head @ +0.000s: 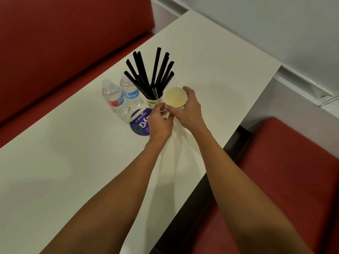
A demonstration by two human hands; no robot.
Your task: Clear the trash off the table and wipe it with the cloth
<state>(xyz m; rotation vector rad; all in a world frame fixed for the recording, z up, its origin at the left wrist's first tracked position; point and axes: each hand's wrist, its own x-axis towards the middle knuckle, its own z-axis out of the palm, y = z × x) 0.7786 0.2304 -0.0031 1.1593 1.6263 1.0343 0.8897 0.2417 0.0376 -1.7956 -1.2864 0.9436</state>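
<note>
Gripping a paper cup at mid-frame, a person's right hand curled its fingers and thumb round the cup's wall over the white table. The left hand sat just beside it at the cup's lower left, fingers bent toward the base; whether it pinched anything could not be told. A straw cup stood just left of the held cup, holding a fan of black straws. Two bottles stood further left, near a round purple sticker on the tabletop. Red benches flanked the table at upper left and lower right.
</note>
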